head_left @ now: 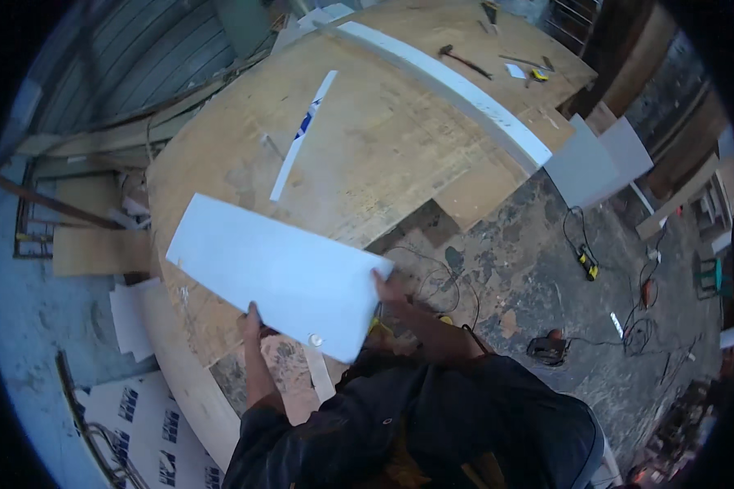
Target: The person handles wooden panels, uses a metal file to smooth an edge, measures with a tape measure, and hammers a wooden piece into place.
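A flat white rectangular panel (273, 273) is held over the near edge of a large plywood worktable (383, 147). My left hand (253, 319) grips the panel's near long edge from below. My right hand (387, 287) grips its right short edge. Both forearms in dark sleeves come up from the lower edge. A small round fitting (316, 339) shows near the panel's near corner.
On the table lie a long white board (457, 90), a thin white strip (302, 134), a hammer (463, 60) and small tools at the far end. White panels (595, 163) lean at the right. Power tools and cables (583, 261) lie on the stained floor; offcuts pile at left.
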A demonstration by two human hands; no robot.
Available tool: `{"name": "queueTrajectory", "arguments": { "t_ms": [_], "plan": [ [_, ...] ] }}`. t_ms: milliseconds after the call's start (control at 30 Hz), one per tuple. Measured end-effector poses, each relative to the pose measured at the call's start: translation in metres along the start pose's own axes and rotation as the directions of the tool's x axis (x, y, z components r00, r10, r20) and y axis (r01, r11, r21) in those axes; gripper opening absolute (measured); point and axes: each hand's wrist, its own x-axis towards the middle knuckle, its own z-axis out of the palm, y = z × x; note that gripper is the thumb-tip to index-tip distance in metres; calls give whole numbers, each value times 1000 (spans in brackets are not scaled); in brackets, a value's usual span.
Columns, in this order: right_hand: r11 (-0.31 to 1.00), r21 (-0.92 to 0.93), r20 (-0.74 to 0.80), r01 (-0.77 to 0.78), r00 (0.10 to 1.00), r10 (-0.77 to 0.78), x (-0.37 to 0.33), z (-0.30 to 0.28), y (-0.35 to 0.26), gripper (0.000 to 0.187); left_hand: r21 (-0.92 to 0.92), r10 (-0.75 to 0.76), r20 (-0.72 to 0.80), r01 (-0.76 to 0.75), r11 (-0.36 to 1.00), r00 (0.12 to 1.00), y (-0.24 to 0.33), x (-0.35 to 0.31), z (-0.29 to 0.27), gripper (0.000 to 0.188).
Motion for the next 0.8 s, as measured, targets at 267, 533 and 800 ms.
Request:
{"name": "queueTrajectory", "arguments": {
  "t_ms": [267, 533, 800],
  "plan": [
    [845, -171, 780, 506, 593, -197, -100, -80, -79, 35, 445, 575, -168, -459, 769, 801, 3, -64, -2, 41],
    [938, 288, 34, -194, 981, 192, -78, -334, 102, 27, 312, 664, 138, -668, 675, 735, -5, -138, 146, 44],
    [773, 629, -481, 87, 824, 299, -108, -515, 64, 33, 519, 563, 326, -642, 564, 759, 88, -55, 222, 58]
  ]
}}
